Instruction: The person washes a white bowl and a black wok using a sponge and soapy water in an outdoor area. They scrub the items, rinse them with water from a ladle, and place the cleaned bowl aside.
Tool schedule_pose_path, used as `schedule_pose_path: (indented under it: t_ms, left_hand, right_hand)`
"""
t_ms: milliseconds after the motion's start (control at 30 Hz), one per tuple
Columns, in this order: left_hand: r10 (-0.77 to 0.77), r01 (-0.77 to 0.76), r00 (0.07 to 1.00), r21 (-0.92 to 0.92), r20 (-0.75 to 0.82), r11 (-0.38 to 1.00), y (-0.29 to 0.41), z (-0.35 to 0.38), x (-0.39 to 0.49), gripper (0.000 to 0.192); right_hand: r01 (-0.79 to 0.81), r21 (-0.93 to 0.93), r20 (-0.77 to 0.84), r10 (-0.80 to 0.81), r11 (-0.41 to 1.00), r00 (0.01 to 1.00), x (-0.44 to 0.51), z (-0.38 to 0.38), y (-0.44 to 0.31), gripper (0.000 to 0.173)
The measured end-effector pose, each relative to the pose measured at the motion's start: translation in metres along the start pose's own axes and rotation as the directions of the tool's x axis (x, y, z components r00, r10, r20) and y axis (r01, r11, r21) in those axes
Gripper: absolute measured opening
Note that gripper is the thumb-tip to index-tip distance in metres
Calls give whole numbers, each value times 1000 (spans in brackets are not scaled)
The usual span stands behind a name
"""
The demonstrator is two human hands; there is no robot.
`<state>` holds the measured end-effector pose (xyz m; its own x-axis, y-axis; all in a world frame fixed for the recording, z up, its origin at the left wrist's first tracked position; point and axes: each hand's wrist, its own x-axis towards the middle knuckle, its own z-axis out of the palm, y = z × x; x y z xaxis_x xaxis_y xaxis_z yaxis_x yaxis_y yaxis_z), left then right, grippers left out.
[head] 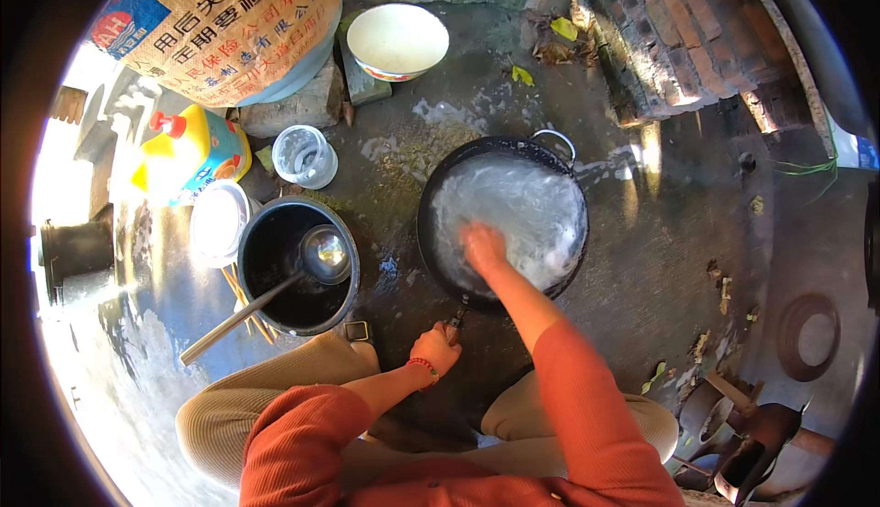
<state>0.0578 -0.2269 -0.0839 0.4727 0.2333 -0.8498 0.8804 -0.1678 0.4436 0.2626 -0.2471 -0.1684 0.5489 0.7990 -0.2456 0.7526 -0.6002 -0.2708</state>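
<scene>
A black wok (429, 232) sits on the wet concrete floor, holding cloudy, foamy water (529, 197) streaked in a swirl. My left hand (434, 351) grips its near handle (455, 325), and a red bead bracelet circles that wrist. Inside the wok, my right hand (483, 246) is in the water at the left of centre. Motion blur and foam hide its fingers, so whether it holds something is unclear. On the wok's far right edge is a metal loop handle (558, 137).
Left of the wok stands a black bucket (271, 246) with a long-handled ladle (326, 252). Beyond it are a clear plastic tub (306, 156), a white tub (220, 221) and a yellow jug (206, 142). An enamel bowl (399, 39) lies farther off; a brick structure (694, 26) rises far right.
</scene>
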Motion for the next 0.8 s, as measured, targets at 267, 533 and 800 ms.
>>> schedule_pose_path:
  t_ms: [267, 533, 800]
  left_hand:
    - [97, -89, 986, 63, -137, 994, -10, 8, -3, 39]
    - [77, -71, 990, 58, -119, 996, -2, 4, 0, 36]
    - [5, -5, 1000, -17, -8, 1000, -3, 0, -1, 45]
  right_hand:
    - [30, -51, -259, -42, 998, 965, 60, -8, 49, 12]
    - [-190, -150, -271, 145, 970, 952, 46, -16, 100, 18]
    - [-244, -256, -25, 246, 935, 969, -27, -26, 82, 19]
